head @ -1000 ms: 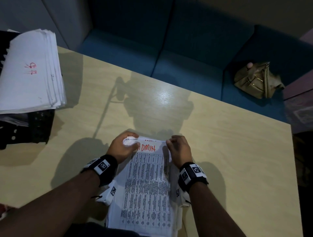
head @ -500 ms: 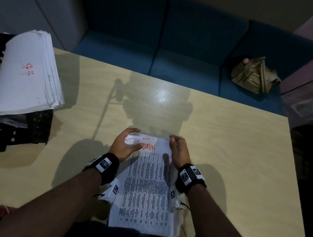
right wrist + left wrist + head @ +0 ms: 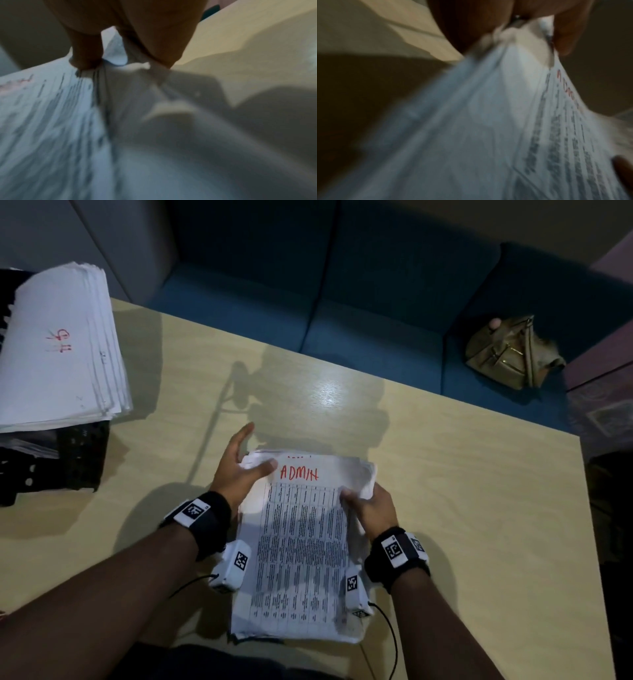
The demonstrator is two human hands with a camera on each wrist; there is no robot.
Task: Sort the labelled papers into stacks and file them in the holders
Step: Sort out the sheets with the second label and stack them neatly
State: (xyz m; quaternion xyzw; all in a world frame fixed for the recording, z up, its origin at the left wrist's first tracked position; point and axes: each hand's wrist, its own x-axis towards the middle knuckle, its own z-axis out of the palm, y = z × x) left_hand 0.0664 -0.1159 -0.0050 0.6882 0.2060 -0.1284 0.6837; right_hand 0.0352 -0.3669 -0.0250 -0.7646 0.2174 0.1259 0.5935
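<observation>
My left hand (image 3: 238,470) holds the upper left corner of the white stack of printed papers headed ADMIN in red (image 3: 298,549): the thumb lies across the top sheet beside the red word, and the fingers (image 3: 239,436) reach past the far edge, nearly straight. In the left wrist view the thumb and fingers close on that corner from both sides. My right hand (image 3: 371,508) grips the stack's right edge near its upper corner, thumb on top, fingers curled under; the right wrist view shows the paper bunched between them. The stack lies on the pale wooden bench (image 3: 445,491) at its near edge, between both wrists, its upper right corner curled up. Well apart, at the bench's far left, a thick white paper stack marked in red (image 3: 58,350) rests on a black perforated holder (image 3: 51,460). Beyond the bench stands a blue upholstered sofa (image 3: 308,302), and on its right seat lies an olive-tan handbag (image 3: 510,354).
</observation>
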